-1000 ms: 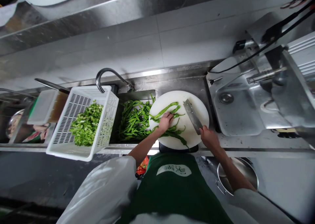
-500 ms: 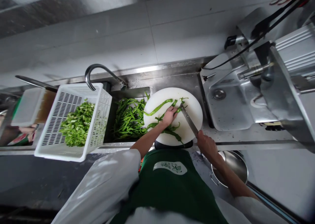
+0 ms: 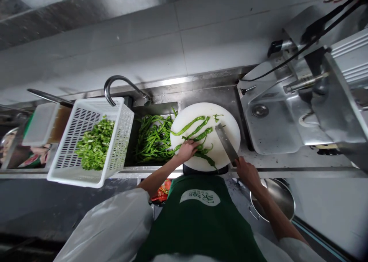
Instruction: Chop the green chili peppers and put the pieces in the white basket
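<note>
A round white cutting board (image 3: 198, 163) lies in front of me with several long green chili peppers (image 3: 188, 126) on it. My left hand (image 3: 186, 150) is at the board's lower left, fingers curled down onto a green pepper among the nearest ones; the fingertips are partly hidden. In my right hand (image 3: 247, 172) is the handle of a kitchen knife (image 3: 227, 144), its blade slanting up and left over the board's right side. Small cut stem ends (image 3: 217, 117) lie near the top right of the board.
Whole green peppers fill a sink (image 3: 130, 163) left of the board. Chopped green pieces sit in a white perforated basket (image 3: 64, 150). A curved faucet (image 3: 123, 78) hangs between them. A metal slicer (image 3: 273, 127) stands right; a steel pot (image 3: 283, 200) is below the counter.
My left hand has moved left and nearer to me, off the upper peppers. The knife has drawn back slightly right, away from the peppers. The view has shifted a little.
</note>
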The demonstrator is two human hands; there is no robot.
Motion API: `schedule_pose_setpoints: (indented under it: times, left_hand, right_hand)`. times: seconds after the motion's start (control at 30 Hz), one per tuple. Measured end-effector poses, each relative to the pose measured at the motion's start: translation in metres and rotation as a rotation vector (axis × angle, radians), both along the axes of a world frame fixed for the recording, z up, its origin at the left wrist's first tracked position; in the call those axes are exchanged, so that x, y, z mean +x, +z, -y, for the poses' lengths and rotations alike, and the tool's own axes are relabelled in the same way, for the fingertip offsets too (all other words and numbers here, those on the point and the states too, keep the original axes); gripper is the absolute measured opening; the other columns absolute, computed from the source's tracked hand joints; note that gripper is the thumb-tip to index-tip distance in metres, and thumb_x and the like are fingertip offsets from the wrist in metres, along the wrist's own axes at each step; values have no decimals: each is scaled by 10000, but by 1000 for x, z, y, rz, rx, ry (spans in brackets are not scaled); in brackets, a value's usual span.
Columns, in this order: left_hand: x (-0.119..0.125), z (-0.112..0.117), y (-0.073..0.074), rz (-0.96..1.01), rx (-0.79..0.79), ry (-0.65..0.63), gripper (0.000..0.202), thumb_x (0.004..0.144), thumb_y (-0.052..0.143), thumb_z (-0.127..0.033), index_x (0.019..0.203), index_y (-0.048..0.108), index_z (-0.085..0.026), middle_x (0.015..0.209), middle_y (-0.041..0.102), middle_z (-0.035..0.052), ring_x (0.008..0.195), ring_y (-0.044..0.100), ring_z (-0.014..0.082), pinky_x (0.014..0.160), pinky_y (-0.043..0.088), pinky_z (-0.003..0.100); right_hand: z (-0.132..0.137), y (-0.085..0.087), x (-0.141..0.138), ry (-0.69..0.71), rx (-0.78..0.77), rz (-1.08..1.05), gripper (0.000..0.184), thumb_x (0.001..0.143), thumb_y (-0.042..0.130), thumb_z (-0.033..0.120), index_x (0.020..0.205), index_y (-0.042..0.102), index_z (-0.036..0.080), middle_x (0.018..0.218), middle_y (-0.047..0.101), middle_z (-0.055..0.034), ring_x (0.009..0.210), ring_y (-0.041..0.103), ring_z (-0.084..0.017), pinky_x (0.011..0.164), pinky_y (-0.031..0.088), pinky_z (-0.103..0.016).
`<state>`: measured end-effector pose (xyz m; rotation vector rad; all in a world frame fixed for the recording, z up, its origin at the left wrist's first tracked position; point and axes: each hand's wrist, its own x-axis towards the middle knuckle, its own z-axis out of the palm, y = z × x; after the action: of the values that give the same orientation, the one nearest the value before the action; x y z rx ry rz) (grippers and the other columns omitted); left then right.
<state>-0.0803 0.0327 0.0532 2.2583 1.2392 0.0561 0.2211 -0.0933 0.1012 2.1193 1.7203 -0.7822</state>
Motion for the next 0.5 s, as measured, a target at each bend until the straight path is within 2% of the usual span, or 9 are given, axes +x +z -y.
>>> schedule_pose_setpoints:
  times: [0.07,0.17,0.27,0.33,0.37,0.43,0.5]
  left_hand:
    - [8,3,-6,-35,-3,16,124,971,677,-232,1059,764,-237,1033,726,92,1047,687,291,1008,521,427]
    - [37,1,-15,3,12,10,150,1004,620,-229,1044,761,-202,1048,728,112,1040,680,292,985,522,417]
    - [57,3,-16,88,74,54,200,1032,584,-271,1123,746,-196,1117,716,116,1069,659,278,984,522,404]
    - [55,10,-13,161,134,46,248,1037,586,-346,1160,740,-195,1169,700,117,1108,634,273,1021,506,417]
    - [50,14,-11,185,158,3,275,1023,607,-391,1161,745,-196,1190,692,119,1131,618,278,1043,492,433]
    - [36,22,-7,184,184,-141,333,954,692,-443,1182,755,-209,1262,667,124,1203,576,308,1095,447,487]
    - [21,27,-4,133,181,-286,446,867,774,-424,1269,738,-233,1378,616,134,1293,516,355,1131,397,548]
  right_hand:
    - [12,-3,2,-14,-6,-6,304,1131,318,348,1150,568,176,855,748,-106,828,752,-263,663,382,-300]
    - [24,-4,4,-32,12,11,274,1129,339,347,1120,560,186,833,744,-97,808,750,-253,634,341,-295]
    - [33,-3,6,-36,24,37,274,1132,326,340,1105,555,193,834,743,-98,817,753,-254,618,312,-299]
    - [37,-2,6,-33,18,43,291,1136,302,341,1114,553,194,834,743,-95,811,755,-257,613,304,-302]
    - [39,-2,6,-33,14,43,298,1138,295,344,1122,552,193,833,743,-93,806,755,-257,612,303,-302]
    - [41,-3,5,-41,6,42,306,1138,292,351,1135,553,191,831,741,-90,801,755,-259,614,307,-302]
    - [41,-4,3,-59,3,44,308,1134,300,354,1139,560,189,820,736,-90,798,752,-261,618,319,-302]
